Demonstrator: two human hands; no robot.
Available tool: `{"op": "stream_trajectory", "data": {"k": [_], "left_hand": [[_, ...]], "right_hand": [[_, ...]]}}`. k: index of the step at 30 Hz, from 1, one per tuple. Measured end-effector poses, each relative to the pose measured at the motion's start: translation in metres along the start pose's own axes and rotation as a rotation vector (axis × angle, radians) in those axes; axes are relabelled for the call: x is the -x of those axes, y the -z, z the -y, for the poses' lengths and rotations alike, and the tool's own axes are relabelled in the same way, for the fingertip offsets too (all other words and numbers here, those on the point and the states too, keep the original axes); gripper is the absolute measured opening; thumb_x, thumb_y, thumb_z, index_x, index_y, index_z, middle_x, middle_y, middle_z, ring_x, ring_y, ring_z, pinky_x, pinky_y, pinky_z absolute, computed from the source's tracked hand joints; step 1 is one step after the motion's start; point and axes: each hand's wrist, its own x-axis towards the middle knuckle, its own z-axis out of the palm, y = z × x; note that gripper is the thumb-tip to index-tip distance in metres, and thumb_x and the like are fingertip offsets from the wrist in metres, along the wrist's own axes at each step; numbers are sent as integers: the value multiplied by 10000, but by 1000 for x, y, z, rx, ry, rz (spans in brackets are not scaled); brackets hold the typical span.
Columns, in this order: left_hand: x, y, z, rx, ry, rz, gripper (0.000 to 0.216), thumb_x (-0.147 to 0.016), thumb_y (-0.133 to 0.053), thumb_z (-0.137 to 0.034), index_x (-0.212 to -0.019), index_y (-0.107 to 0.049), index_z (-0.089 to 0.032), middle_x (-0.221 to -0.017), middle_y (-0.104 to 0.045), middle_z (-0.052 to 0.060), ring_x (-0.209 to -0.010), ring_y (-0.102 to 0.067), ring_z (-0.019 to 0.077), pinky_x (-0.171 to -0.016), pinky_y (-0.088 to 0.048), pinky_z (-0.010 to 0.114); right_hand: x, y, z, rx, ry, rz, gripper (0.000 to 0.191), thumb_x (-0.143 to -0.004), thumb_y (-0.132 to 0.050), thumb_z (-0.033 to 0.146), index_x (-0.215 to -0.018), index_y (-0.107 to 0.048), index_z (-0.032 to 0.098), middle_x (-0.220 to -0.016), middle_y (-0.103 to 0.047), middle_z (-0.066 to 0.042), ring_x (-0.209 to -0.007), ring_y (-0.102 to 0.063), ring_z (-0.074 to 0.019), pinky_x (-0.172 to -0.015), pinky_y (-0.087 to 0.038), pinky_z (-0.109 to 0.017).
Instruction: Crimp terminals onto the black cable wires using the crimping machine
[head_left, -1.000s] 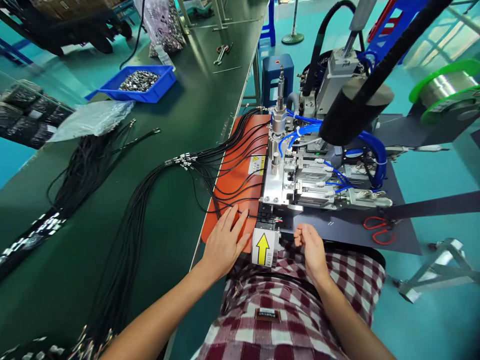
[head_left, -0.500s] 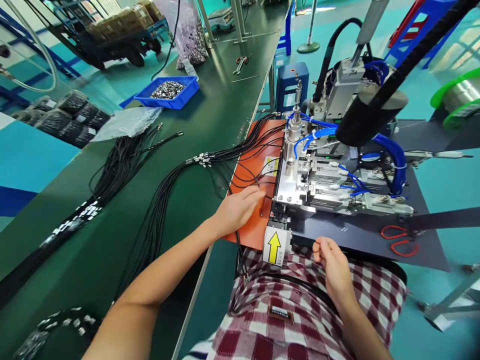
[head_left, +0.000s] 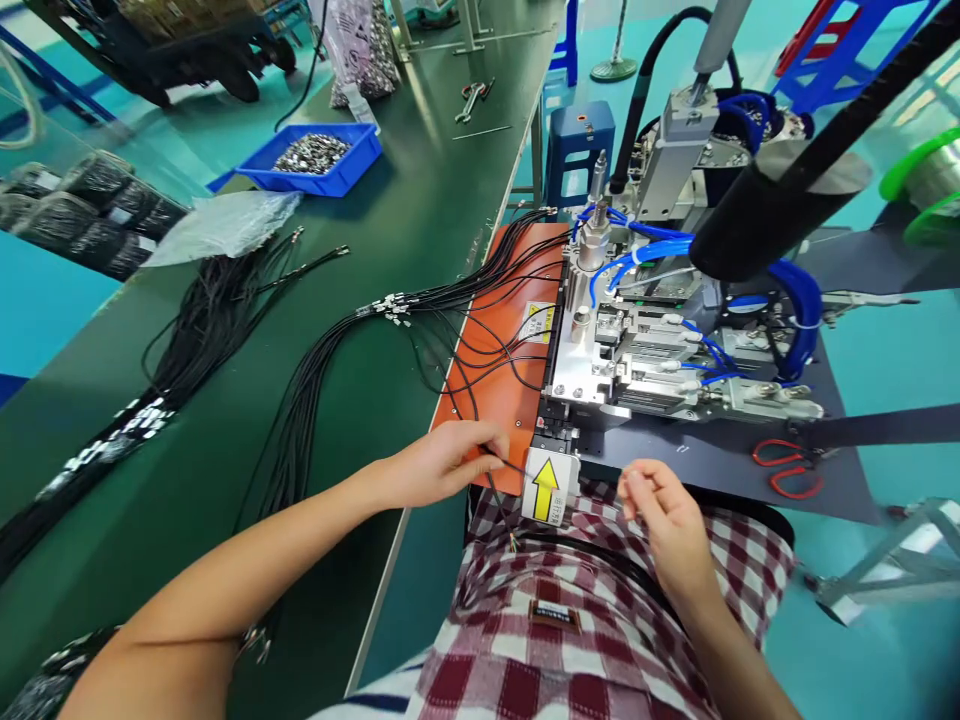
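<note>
My left hand (head_left: 442, 465) is over the front of the orange plate (head_left: 491, 375), its thumb and fingers pinched on a thin black cable (head_left: 514, 466). The cable's end points toward the white block with a yellow arrow (head_left: 553, 488). Several other black cables (head_left: 517, 262) fan across the plate into the metal clamping machine (head_left: 589, 350). Near the machine's front edge, above my lap, my right hand (head_left: 667, 520) has its fingers curled against the thumb. Whatever it may hold is hidden. A cable with bare coloured wire ends (head_left: 512, 540) hangs in front of the apron (head_left: 555, 585).
Black cable bundles (head_left: 199, 330) lie on the green table (head_left: 420, 230). A blue tray (head_left: 330, 180) holds small metal parts. Red-handled scissors (head_left: 784, 468) rest on the machine's dark base at the right. A black cylinder (head_left: 739, 230) on an arm overhangs the machine.
My left hand has drawn back from the machine's edge toward me and now pinches a cable. My right hand has barely moved. The view has shifted slightly.
</note>
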Motion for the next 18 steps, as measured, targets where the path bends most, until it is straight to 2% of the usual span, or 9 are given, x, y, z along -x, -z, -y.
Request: {"op": "stream_trajectory", "data": {"k": [3,5,9,14,18], "left_hand": [[-5,-15,-5,115,16,-206,173,-939,-440,-220,-1046,-569,-173,-967,-652,47,-841,-598,133,-744,-463,230],[-6,-28,-4,151,13,-241,217,-941,-443,-223,-1097,-588,-183,-1019,-669,55,-891,-619,143,-787,-476,241],[-1,-49,-1,190,57,-286,234,-937,-451,-220,-1109,-608,-189,-1014,-683,56,-858,-640,139,-760,-498,231],[3,-56,-8,183,86,-227,224,-932,-440,-208,-1095,-593,-192,-980,-673,48,-830,-626,141,-740,-489,234],[-13,-56,-21,148,102,-167,256,-927,-449,-259,-1160,-535,-198,-976,-642,56,-843,-599,165,-731,-478,260]], "right_hand": [[7,-11,9,59,2,111,171,-841,-625,360,-940,-591,225,-743,-539,14,-597,-473,-107,-553,-419,-223],[7,-19,15,43,4,147,204,-837,-628,353,-994,-593,227,-791,-548,3,-629,-489,-111,-562,-443,-222],[2,-26,23,7,17,144,224,-822,-642,347,-1000,-614,214,-779,-562,-6,-624,-495,-116,-556,-474,-226],[-2,-30,27,-16,7,106,157,-796,-664,347,-834,-641,197,-737,-573,-7,-542,-458,-101,-492,-472,-223],[-1,-34,29,9,-12,100,174,-791,-670,359,-766,-633,190,-695,-560,-2,-541,-453,-108,-514,-488,-245]]}}
